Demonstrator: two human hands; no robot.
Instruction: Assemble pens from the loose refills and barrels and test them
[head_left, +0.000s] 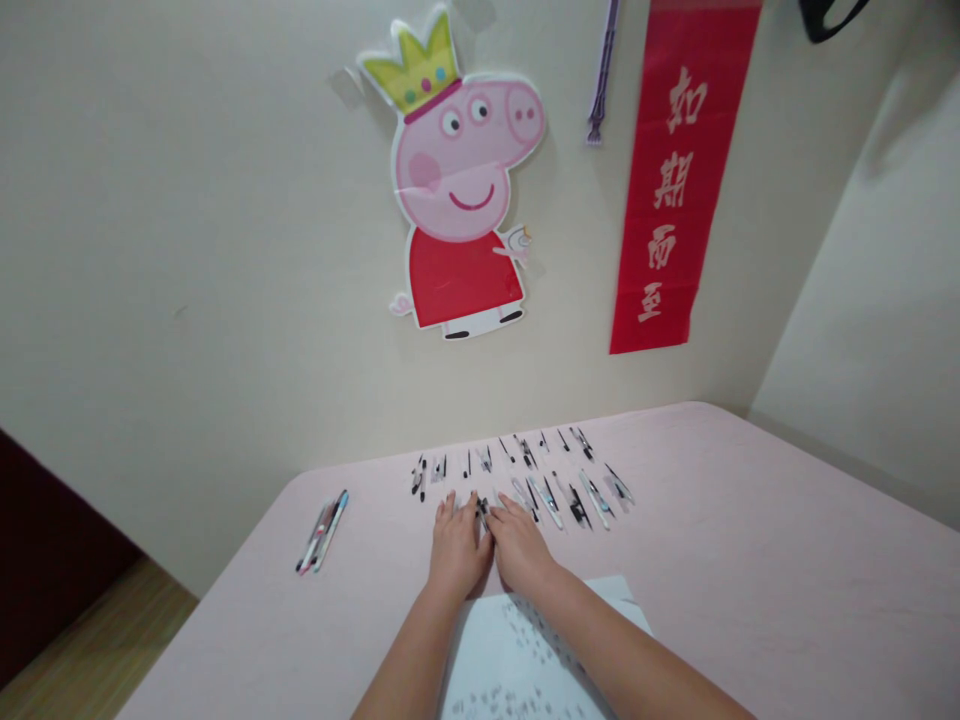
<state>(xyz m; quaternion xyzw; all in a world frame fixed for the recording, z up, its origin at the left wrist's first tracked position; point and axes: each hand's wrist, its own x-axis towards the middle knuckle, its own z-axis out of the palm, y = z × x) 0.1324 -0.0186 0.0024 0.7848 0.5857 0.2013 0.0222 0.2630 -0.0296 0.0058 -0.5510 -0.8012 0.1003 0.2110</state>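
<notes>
Nearest, the person's two bare forearms slant inward over a printed sheet of paper [502, 660], the right one crossing more of it. Beyond its far edge, the left hand [455, 548] and right hand [519, 545] rest palms down, thumbs close together, fingers part-spread and pointing away. Small dark pen pieces [482, 508] lie between their fingertips (whether either hand grips them, I cannot tell). To the right of the hands runs a front row of pen parts [577, 505]; off to the left lies a bundle of pens [322, 530] on the pink tabletop [750, 560]. A back row of pen parts [525, 452] lies farther off. On the wall hang a pig cutout [465, 280] and a red banner [660, 220].
</notes>
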